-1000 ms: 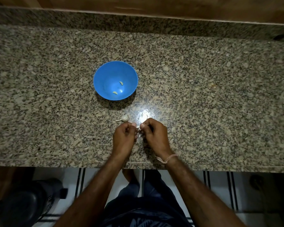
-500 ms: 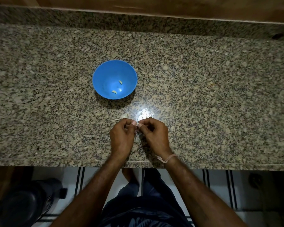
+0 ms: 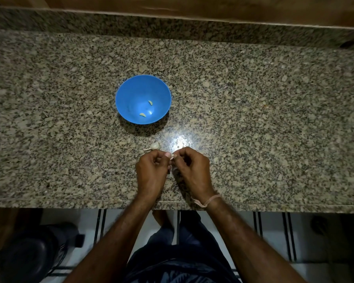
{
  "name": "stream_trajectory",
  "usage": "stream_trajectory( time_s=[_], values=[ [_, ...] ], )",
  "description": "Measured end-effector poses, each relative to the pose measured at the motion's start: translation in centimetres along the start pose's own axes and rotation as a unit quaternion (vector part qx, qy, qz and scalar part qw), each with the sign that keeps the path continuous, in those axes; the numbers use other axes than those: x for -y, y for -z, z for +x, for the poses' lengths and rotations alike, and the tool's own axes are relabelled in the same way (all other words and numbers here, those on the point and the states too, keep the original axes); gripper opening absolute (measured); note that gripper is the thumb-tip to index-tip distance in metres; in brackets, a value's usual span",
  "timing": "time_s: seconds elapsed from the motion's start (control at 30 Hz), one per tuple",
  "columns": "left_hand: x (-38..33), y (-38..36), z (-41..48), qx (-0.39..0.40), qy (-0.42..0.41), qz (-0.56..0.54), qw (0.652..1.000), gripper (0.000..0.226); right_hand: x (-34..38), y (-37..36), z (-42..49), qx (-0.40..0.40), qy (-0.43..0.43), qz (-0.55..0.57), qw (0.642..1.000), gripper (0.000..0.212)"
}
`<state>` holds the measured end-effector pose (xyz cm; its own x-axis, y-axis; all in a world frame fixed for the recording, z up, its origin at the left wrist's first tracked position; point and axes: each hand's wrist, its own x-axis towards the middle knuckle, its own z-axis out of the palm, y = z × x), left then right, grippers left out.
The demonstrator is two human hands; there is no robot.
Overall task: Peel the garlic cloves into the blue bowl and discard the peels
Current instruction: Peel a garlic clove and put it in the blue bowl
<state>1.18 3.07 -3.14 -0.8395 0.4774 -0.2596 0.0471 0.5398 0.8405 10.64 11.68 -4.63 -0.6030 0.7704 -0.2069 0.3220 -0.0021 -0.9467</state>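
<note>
I stand in a home kitchen: speckled granite counter (image 3: 253, 119), its granite backsplash (image 3: 172, 25) behind, tiled floor (image 3: 270, 237) below.

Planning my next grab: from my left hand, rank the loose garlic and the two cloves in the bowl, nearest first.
1. Loose garlic, just beyond left hand.
2. Front clove, blue bowl's near side.
3. Back clove, farther back, right.

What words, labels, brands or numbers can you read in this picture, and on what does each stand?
None: no text can be read. The blue bowl, the stone counter and the wrist band bear no writing; the dark object on the floor is too dim to tell.
</note>
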Motion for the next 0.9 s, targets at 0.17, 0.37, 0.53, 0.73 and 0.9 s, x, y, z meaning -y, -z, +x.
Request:
stream_trajectory(
  time_s=[0.17, 0.37, 0.53, 0.73, 0.9],
  values=[
    [0.4, 0.1, 0.0, 0.007, -0.007, 0.012, 1.000, 0.024, 0.4, 0.2, 0.4, 0.042, 0.015, 0.013, 0.999, 0.009],
    [0.1, 0.3, 0.1, 0.075, -0.063, 0.045, 0.994, 0.026, -0.4, 0.0, 0.7, 0.045, -0.056, 0.049, 0.996, 0.016],
    [-0.6, 0.0, -0.2, 0.150, 0.007, -0.040, 0.988, 0.028, 0.0, -0.1, 0.5, 0.073, 0.012, -0.043, 0.996, 0.031],
    [-1.1, 0.0, 0.0, 0.131, -0.032, -0.018, 0.991, 0.028, -0.1, -1.3, 0.6, 0.073, -0.129, 0.066, 0.987, 0.035],
    [-0.8, -0.1, 0.9, 0.226, 0.242, -0.235, 0.914, 0.032, 0.5, -0.7, 0.5, 0.021, 0.082, -0.214, 0.973, 0.033]
  ],
)
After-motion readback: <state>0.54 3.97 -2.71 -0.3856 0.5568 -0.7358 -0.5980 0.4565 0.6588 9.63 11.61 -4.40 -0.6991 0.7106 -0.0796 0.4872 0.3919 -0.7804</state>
